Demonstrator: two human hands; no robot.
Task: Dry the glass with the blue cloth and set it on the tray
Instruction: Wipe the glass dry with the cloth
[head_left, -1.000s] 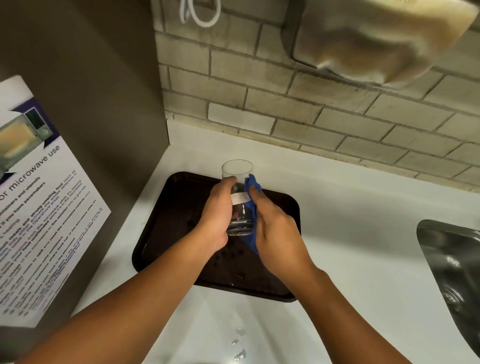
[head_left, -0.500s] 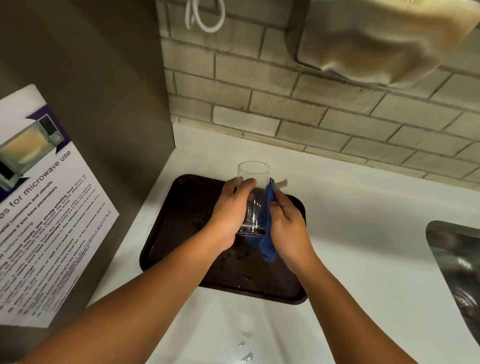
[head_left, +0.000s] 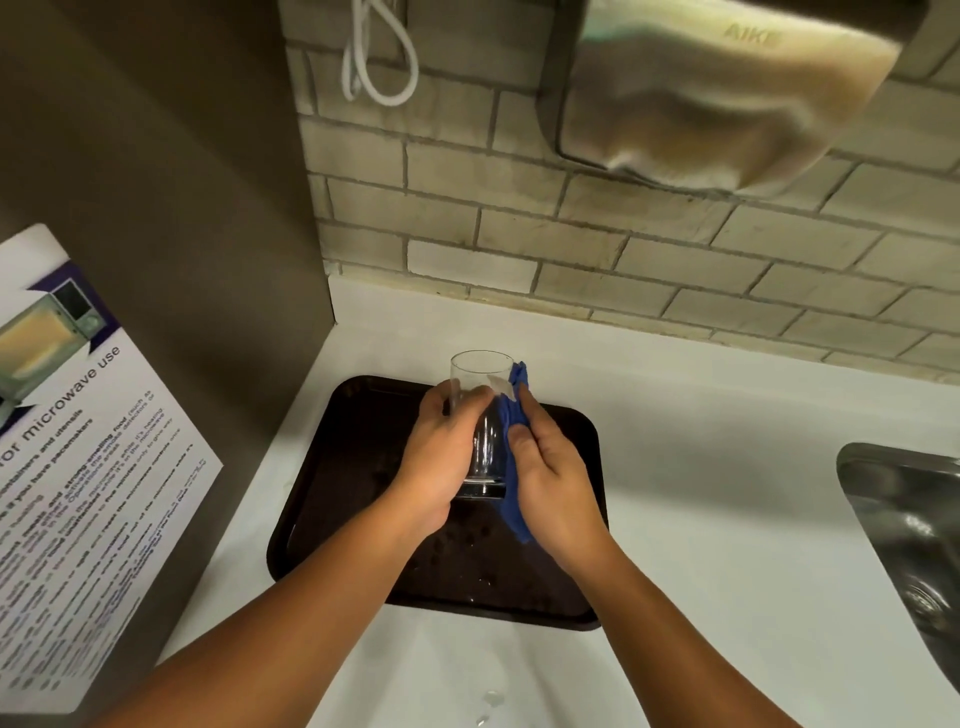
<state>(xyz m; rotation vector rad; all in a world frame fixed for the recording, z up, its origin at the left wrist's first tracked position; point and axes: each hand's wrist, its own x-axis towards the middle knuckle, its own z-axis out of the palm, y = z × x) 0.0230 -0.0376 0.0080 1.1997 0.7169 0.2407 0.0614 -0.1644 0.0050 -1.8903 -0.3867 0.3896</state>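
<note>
Above tray, clear upright glass, cloth-pressed

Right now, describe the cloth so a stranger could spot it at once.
Find the dark tray on the white counter, left of the steel sink. Above it two hands hold a clear glass upright. The cloth is the crumpled strip pressed against the glass by the right hand, the only blue thing there.
</note>
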